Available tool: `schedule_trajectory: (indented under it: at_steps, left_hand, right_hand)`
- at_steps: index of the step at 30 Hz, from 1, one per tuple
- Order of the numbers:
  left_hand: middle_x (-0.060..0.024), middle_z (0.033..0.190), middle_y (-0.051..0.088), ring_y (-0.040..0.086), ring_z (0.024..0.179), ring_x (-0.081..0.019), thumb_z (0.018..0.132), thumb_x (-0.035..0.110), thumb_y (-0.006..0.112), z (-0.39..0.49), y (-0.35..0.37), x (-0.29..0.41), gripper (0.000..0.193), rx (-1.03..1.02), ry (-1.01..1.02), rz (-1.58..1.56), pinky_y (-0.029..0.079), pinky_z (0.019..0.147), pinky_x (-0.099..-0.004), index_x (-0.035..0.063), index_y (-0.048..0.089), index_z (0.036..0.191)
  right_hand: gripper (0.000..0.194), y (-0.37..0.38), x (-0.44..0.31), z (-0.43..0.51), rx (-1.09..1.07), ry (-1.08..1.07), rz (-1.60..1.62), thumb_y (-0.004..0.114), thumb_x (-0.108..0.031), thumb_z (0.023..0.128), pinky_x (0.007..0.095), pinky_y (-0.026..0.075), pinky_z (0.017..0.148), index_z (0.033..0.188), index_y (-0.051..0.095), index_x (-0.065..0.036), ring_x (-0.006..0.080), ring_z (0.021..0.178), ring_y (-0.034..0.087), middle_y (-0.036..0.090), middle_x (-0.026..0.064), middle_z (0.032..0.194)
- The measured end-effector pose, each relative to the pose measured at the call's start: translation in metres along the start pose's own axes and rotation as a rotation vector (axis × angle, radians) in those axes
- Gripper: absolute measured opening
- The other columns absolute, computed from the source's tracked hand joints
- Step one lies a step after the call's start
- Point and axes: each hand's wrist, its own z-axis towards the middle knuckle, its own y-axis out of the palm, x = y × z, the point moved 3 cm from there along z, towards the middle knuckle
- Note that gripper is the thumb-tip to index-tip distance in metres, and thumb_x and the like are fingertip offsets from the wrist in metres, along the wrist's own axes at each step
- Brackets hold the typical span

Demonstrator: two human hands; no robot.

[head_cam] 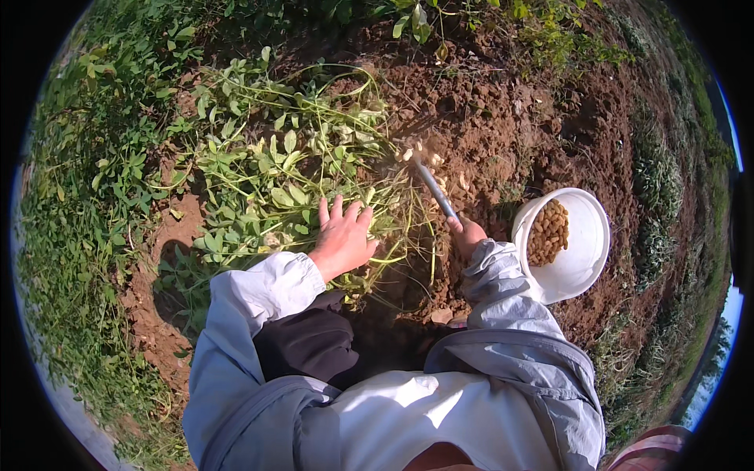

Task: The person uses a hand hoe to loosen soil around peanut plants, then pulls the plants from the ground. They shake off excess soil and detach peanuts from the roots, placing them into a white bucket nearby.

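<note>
My left hand (344, 240) lies with its fingers spread on pulled-up peanut plants (288, 197), whose stems and leaves stretch to the left and up. My right hand (468, 235) is closed around the handle of a tool with a metal shaft (435, 188). The tool's far end lies at the roots, by a cluster of peanut pods (436, 160); its head cannot be made out. To the right of my right forearm, a white plastic bucket (580, 259) leans with its mouth towards me, part filled with unshelled peanuts (548, 232).
Clumpy reddish-brown soil (489, 135) stretches above and right of the tool. Dense green plants (76, 235) fill the left side, and more foliage hangs at the top. Withered plants (657, 241) lie in a row beyond the bucket. Patterned fabric (651, 450) shows at the bottom right.
</note>
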Motion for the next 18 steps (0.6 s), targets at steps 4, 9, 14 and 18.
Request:
schedule_trajectory:
  at_steps: [4, 9, 14, 18]
  left_hand:
    - [-0.0196, 0.138, 0.035, 0.019, 0.132, -0.0449, 0.080, 0.036, 0.059, 0.010, -0.012, 0.009, 0.058, 0.140, 0.011, -0.014, 0.004, 0.107, -0.0594, 0.0048, 0.047, 0.128]
    - [-0.0187, 0.138, 0.034, 0.018, 0.132, -0.0439, 0.079, 0.035, 0.059, 0.026, -0.027, 0.038, 0.058, 0.356, 0.214, -0.065, 0.007, 0.107, -0.0583, 0.0036, 0.047, 0.126]
    - [-0.0230, 0.141, 0.028, 0.018, 0.132, -0.0447, 0.078, 0.042, 0.060, 0.059, 0.027, 0.054, 0.079, -0.009, 0.100, -0.127, 0.009, 0.108, -0.0571, 0.0002, 0.028, 0.138]
    - [-0.0255, 0.147, 0.011, 0.007, 0.137, -0.0416, 0.073, 0.037, 0.060, 0.066, 0.051, 0.039, 0.089, -0.224, -0.108, -0.028, 0.005, 0.109, -0.0546, 0.0036, 0.017, 0.143]
  right_hand:
    - [0.053, 0.013, -0.008, -0.019, 0.173, -0.111, 0.430, 0.046, -0.050, 0.091, 0.0416, 0.045, 0.074, 0.108, 0.059, -0.001, 0.0385, 0.086, 0.060, 0.063, 0.0223, 0.086]
    - [0.062, -0.002, -0.003, -0.006, -0.007, -0.012, 0.147, 0.042, -0.059, 0.088, 0.0435, 0.043, 0.072, 0.100, 0.059, 0.000, 0.0406, 0.083, 0.059, 0.061, 0.0234, 0.082]
    - [0.060, 0.029, 0.026, -0.005, 0.115, 0.022, 0.140, 0.039, -0.058, 0.089, 0.0463, 0.044, 0.074, 0.102, 0.058, -0.002, 0.0424, 0.086, 0.058, 0.062, 0.0239, 0.086]
    - [0.059, -0.021, -0.008, -0.036, 0.067, -0.043, 0.148, 0.041, -0.055, 0.090, 0.0451, 0.042, 0.063, 0.089, 0.058, 0.001, 0.0392, 0.071, 0.057, 0.058, 0.0215, 0.071]
